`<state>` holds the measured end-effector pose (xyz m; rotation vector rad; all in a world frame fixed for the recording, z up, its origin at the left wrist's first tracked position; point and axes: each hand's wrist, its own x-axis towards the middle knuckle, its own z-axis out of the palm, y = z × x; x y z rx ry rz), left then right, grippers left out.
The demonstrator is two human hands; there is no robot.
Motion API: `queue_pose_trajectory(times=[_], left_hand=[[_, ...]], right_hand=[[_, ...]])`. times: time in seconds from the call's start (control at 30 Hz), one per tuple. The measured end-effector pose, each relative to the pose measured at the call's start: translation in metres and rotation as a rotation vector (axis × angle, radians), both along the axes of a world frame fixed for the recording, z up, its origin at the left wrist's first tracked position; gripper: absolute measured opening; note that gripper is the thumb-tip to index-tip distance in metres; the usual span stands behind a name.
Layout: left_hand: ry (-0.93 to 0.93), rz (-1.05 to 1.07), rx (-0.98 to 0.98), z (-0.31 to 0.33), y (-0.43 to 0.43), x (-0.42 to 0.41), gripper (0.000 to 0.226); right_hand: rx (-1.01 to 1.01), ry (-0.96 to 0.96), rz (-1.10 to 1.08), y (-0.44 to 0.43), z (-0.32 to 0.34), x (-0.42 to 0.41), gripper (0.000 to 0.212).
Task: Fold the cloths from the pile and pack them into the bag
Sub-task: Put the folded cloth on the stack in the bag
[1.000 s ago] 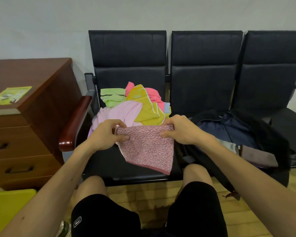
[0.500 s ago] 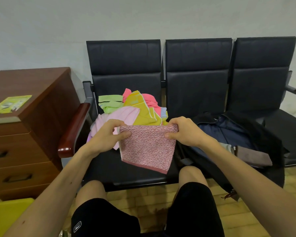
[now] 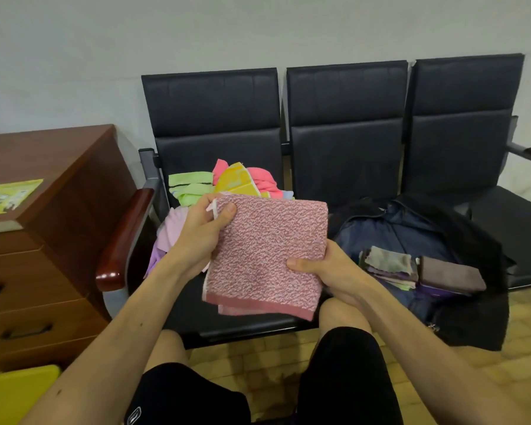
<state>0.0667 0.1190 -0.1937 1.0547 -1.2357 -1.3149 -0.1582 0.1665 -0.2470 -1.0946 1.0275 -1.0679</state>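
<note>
A speckled pink cloth [image 3: 267, 250], folded, hangs in the air in front of the left seat. My left hand [image 3: 201, 231] pinches its upper left corner, thumb on top. My right hand [image 3: 325, 269] grips its right edge lower down, thumb across the front. Behind the cloth a pile of cloths [image 3: 227, 187] in green, yellow, pink and lilac lies on the left seat. On the middle seat a dark open bag [image 3: 460, 237] holds folded cloths [image 3: 393, 266] in grey, purple and brown.
Three black seats [image 3: 347, 124] stand joined along the wall, with a wooden armrest [image 3: 123, 237] at the left end. A brown drawer cabinet [image 3: 40, 240] with a green leaflet [image 3: 11, 196] is further left. A yellow object [image 3: 16, 394] sits at bottom left. My knees are below.
The cloth has been lifted off the seat and folded narrower. My right hand slid from its top right corner down to the right edge. The view tilted downward.
</note>
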Motion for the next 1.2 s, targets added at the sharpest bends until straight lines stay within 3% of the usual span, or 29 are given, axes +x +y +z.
queue_pose_trajectory(times=[0.2, 0.3, 0.37, 0.43, 0.53, 0.77, 0.9, 1.0, 1.2], left_hand=[[0.396, -0.134, 0.426, -0.029, -0.001, -0.009, 0.062], [0.354, -0.245, 0.557, -0.059, 0.005, -0.029, 0.071], [0.275, -0.281, 0.621, -0.073, 0.011, -0.044, 0.058], [0.162, -0.320, 0.640, -0.085, 0.011, -0.063, 0.046], [0.031, -0.348, 0.594, -0.104, 0.003, -0.089, 0.050], [-0.048, -0.460, 0.648, -0.128, -0.031, -0.166, 0.049], [-0.082, -0.524, 0.704, -0.129, -0.070, -0.220, 0.042], [-0.087, -0.549, 0.738, -0.132, -0.114, -0.265, 0.043], [-0.077, -0.455, 0.741, -0.169, -0.201, -0.353, 0.079]], right_hand=[[0.028, -0.136, -0.013, 0.003, 0.003, -0.010, 0.041], [0.069, -0.194, -0.066, 0.003, -0.003, -0.023, 0.056], [0.120, -0.241, -0.115, 0.006, -0.014, -0.034, 0.059], [0.187, -0.267, -0.170, 0.009, -0.030, -0.053, 0.062], [0.262, -0.267, -0.225, 0.018, -0.053, -0.083, 0.064], [0.434, -0.065, -0.441, 0.014, -0.080, -0.152, 0.050], [0.489, -0.015, -0.505, -0.013, -0.066, -0.201, 0.022], [0.527, 0.056, -0.521, -0.052, -0.053, -0.248, 0.023], [0.630, 0.161, -0.549, -0.141, -0.064, -0.330, 0.026]])
